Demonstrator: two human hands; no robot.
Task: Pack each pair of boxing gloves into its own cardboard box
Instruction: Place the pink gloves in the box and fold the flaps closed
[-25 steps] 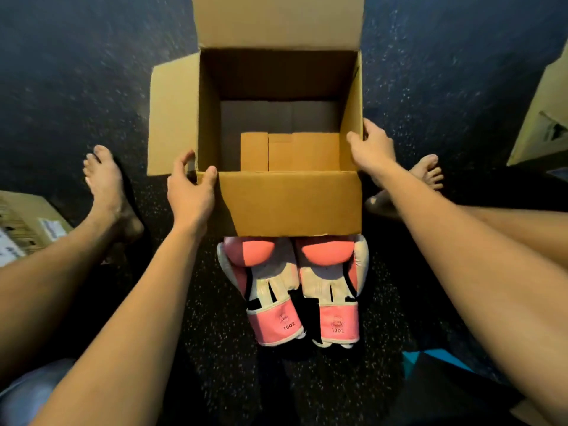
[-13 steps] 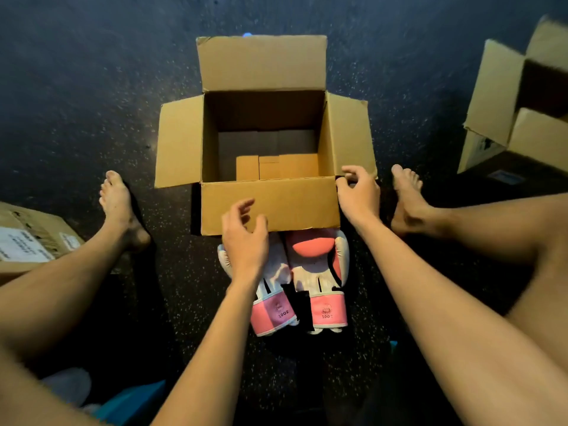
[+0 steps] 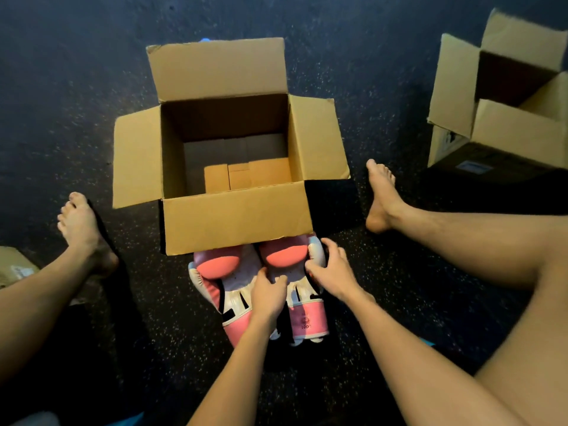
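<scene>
I see the pink and white boxing gloves [image 3: 261,284] lying side by side on the dark floor [image 3: 76,87], right under my hands. My left hand [image 3: 269,295] rests flat on them, fingers loose. My right hand [image 3: 330,269] curls around the outer edge of the right glove. Just past my fingers sits the open cardboard box [image 3: 236,216], touching the glove tips. Far right of my right hand stands another open box [image 3: 504,96].
</scene>
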